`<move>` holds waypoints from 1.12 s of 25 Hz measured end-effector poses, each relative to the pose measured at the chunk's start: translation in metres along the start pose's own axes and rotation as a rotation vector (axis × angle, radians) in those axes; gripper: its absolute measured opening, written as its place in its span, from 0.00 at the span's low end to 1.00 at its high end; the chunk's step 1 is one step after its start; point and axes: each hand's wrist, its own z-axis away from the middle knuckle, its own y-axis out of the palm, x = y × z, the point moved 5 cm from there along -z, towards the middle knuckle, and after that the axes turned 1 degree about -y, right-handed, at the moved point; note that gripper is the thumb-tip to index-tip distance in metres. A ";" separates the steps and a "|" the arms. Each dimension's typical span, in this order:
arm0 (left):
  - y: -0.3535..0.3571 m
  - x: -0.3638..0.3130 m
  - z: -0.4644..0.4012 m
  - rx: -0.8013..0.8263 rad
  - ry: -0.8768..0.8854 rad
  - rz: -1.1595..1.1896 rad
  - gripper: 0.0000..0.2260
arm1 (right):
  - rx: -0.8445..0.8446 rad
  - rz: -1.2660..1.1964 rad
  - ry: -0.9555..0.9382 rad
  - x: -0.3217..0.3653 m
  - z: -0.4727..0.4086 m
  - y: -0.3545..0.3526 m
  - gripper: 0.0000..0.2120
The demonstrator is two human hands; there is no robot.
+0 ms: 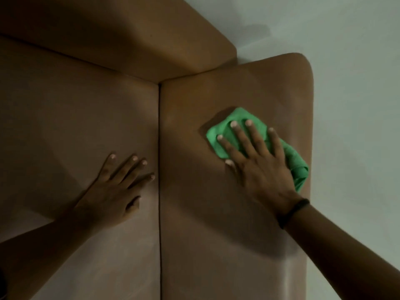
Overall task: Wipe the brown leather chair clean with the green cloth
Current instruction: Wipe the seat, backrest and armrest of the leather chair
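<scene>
The brown leather chair (86,109) fills most of the head view, with its seat on the left, its backrest at the top and its right armrest (227,94) beyond a dark seam. A bunched green cloth (216,133) lies on the armrest's top. My right hand (257,161) presses flat on the cloth with fingers spread, covering its middle; a dark band circles that wrist. My left hand (116,187) rests flat on the seat cushion beside the seam, fingers apart and holding nothing.
A pale wall or floor (357,83) runs along the chair's right side and behind its backrest (129,35). The armrest's outer edge lies just right of the cloth. Shadows of my arms darken the seat.
</scene>
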 end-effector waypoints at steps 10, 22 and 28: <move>-0.002 0.000 -0.004 0.037 0.005 0.006 0.35 | -0.023 -0.008 0.051 -0.001 -0.050 0.002 0.30; 0.001 -0.001 -0.005 0.064 -0.008 0.023 0.35 | 0.079 -0.049 0.061 0.006 -0.088 -0.001 0.29; -0.003 -0.001 -0.004 0.097 0.002 0.023 0.37 | -0.035 -0.038 0.303 -0.039 -0.089 -0.016 0.29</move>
